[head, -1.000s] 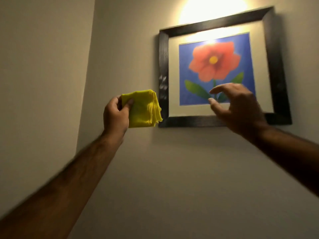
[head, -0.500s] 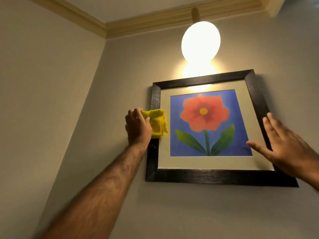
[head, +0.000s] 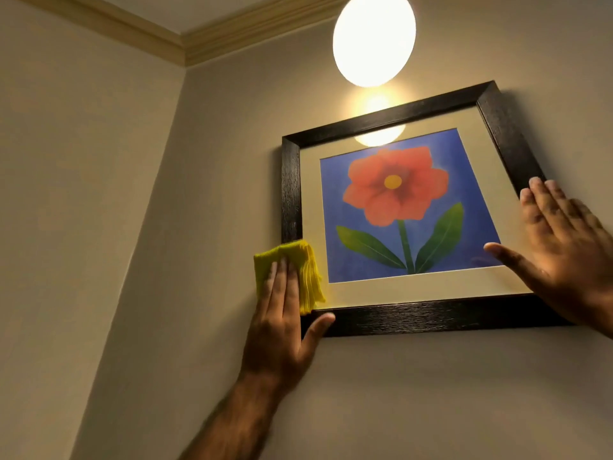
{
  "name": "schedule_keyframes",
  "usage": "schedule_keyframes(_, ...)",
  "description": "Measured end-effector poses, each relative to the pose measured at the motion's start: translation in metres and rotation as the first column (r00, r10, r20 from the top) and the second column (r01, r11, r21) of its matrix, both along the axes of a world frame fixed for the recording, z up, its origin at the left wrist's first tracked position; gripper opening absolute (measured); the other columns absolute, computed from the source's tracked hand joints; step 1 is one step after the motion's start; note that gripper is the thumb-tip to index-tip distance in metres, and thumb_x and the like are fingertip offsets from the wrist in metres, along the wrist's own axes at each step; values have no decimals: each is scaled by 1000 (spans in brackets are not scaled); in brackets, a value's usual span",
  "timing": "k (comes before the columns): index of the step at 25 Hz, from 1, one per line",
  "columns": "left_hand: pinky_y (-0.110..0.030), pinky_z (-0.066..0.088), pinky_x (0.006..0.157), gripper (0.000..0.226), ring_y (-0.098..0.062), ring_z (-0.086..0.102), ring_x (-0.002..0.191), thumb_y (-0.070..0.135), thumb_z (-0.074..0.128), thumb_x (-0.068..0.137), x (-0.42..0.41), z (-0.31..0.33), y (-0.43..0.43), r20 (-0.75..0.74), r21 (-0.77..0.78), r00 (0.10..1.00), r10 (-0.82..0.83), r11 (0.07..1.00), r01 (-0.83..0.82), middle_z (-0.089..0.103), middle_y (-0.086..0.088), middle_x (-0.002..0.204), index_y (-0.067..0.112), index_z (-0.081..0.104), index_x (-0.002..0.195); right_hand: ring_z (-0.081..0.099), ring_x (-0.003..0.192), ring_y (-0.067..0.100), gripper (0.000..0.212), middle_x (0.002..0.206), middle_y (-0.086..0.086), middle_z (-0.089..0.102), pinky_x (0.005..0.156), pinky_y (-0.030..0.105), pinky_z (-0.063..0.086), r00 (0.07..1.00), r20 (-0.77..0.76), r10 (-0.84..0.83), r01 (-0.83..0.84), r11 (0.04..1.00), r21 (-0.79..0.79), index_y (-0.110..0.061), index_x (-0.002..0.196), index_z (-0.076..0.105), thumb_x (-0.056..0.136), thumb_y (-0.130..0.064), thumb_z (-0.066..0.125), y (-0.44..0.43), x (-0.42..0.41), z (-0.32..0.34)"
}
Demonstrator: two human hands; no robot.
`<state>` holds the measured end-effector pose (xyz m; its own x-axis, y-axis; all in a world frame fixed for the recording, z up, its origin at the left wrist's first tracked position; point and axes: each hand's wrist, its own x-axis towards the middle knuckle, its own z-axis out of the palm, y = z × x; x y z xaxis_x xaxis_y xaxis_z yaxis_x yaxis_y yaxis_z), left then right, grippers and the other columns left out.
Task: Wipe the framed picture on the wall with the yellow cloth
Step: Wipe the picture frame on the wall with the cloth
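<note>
Yellow cloth (head: 310, 277): sliding down from 9 o'clock to the framed picture (head: 394, 207)'s 7 o'clock corner
Left hand (head: 282, 327): pressing cloth, fingers straight
Right hand (head: 570, 254): flat, steadying 4 o'clock edge
Wiping: getting underway

Beige walls (head: 99, 194) meet in a corner at left, cream cornice (head: 232, 34) along the top, round lamp (head: 374, 38) glowing bright at upper centre.
</note>
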<state>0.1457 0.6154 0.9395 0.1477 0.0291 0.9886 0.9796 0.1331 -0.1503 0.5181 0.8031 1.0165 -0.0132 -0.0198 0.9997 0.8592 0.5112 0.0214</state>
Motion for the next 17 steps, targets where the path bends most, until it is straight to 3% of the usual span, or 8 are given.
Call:
schedule_keyframes(4, -47, 11, 122, 90, -16, 3, 157, 74, 24, 95, -2, -41, 0, 30, -61, 999, 30, 998, -28, -1, 3, 170, 13, 11, 160, -7, 160, 14, 101, 173, 7, -2, 126, 25, -10, 1000, -1, 3, -3, 1000, 6, -12, 163, 2, 91, -80, 21, -13, -5, -5)
schedule_keyframes(7, -39, 14, 126, 98, -19, 5, 157, 79, 18, 90, 5, 18, -6, 54, -76, 997, -49, 996, 53, 2, -3, 170, 11, 12, 160, 0, 160, 21, 108, 173, 10, 0, 128, 36, 3, 999, 24, 26, -25, 1000, -18, -6, 162, 7, 87, -84, 12, -27, -5, -7)
schedule_keyframes(10, -38, 7, 128, 112, -20, 0, 157, 87, 7, 80, 11, 116, -9, 104, -96, 992, -67, 992, 78, 2, -8, 170, 8, 7, 160, 0, 161, 21, 114, 173, 10, -1, 129, 38, 5, 999, 10, 33, -33, 999, -12, -5, 162, 6, 84, -87, 7, -32, -7, -7)
schedule_keyframes(12, -37, 2, 127, 110, -21, -3, 157, 84, 9, 80, 13, 171, -13, 134, -154, 991, -24, 987, 44, -2, -7, 170, 9, 2, 160, -2, 160, 20, 114, 173, 10, -2, 129, 37, 5, 999, 12, 39, -39, 999, -17, -6, 162, 5, 83, -87, 7, -33, -7, -8)
schedule_keyframes(14, -38, 1, 126, 107, -21, -5, 157, 83, 12, 81, 11, 196, -15, 140, -193, 990, 25, 981, 2, -6, -6, 170, 11, -1, 160, -2, 160, 20, 114, 173, 10, -2, 129, 37, 4, 999, 17, 38, -38, 999, -18, -6, 162, 5, 83, -88, 7, -33, -7, -8)
schedule_keyframes(17, -41, 4, 128, 111, -19, -7, 157, 87, 8, 78, 5, 178, -13, 100, -185, 994, 34, 983, -15, -7, -4, 170, 14, -3, 160, -1, 161, 20, 113, 173, 10, -1, 129, 38, 6, 999, 9, 41, -41, 999, -17, -6, 162, 6, 84, -87, 8, -31, -6, -8)
